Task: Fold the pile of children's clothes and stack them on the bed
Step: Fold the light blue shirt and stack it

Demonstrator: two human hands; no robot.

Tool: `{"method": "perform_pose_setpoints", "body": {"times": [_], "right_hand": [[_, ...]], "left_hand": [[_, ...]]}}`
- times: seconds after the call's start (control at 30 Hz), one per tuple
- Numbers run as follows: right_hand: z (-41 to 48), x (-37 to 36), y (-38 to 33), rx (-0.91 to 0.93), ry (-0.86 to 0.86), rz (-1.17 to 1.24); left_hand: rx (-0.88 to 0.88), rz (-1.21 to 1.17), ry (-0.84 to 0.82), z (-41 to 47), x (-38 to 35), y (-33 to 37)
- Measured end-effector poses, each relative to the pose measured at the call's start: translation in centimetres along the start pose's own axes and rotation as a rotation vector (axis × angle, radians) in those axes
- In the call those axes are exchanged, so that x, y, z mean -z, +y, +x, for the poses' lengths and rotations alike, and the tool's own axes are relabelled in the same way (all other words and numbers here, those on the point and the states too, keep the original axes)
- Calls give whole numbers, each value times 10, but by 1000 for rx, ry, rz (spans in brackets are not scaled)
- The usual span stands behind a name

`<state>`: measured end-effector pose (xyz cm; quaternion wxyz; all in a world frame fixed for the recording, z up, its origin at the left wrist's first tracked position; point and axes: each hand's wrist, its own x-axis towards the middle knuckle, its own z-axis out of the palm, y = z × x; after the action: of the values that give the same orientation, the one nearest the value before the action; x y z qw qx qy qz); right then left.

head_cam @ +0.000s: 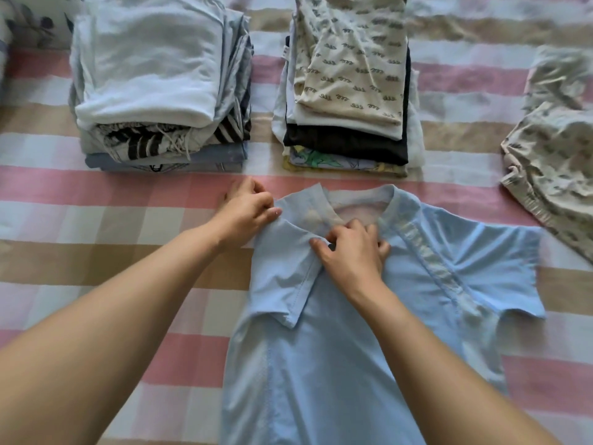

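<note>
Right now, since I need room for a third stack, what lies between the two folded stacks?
Nothing: only bare checked bedsheet separates the left stack from the right stack, as the head view shows.

The light blue shirt (337, 364) at lower centre is thin, matt cloth. It is smooth over the body, and its stitched front band looks paler and rougher. The bed sheet (96, 194) under it is matt checked cloth, lightly creased. At upper left, the pale top garment (144, 59) looks like soft, smooth knit cloth. At upper centre, the beige printed top (349, 69) is matt and wrinkled, and the black garment (346, 142) below it is dull. The loose printed piece (558, 149) at right is crumpled cloth.
</note>
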<state>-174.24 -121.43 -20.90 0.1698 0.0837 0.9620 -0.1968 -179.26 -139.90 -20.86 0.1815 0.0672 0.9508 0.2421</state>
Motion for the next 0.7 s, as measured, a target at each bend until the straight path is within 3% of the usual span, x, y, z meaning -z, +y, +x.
{"method": "perform_pose_setpoints", "body": {"times": [0.23, 0.33, 0.4, 0.5, 0.6, 0.7], "right_hand": [[-1, -14, 4, 1, 118, -61], [-8, -18, 6, 26, 237, -4], [-19, -19, 7, 125, 327, 74], [-37, -26, 8, 310, 274, -135], [-42, -35, 15, 338, 86, -333], [-39, -31, 22, 387, 55, -221]], "left_hand": [[22, 154, 234, 5, -17, -9], [47, 71, 406, -7, -18, 4], [-71, -45, 503, -26, -23, 17], [-253, -1, 340, -60, -48, 30], [-185, 225, 144, -78, -68, 30], [-128, 275, 124, -78, -69, 32]]}}
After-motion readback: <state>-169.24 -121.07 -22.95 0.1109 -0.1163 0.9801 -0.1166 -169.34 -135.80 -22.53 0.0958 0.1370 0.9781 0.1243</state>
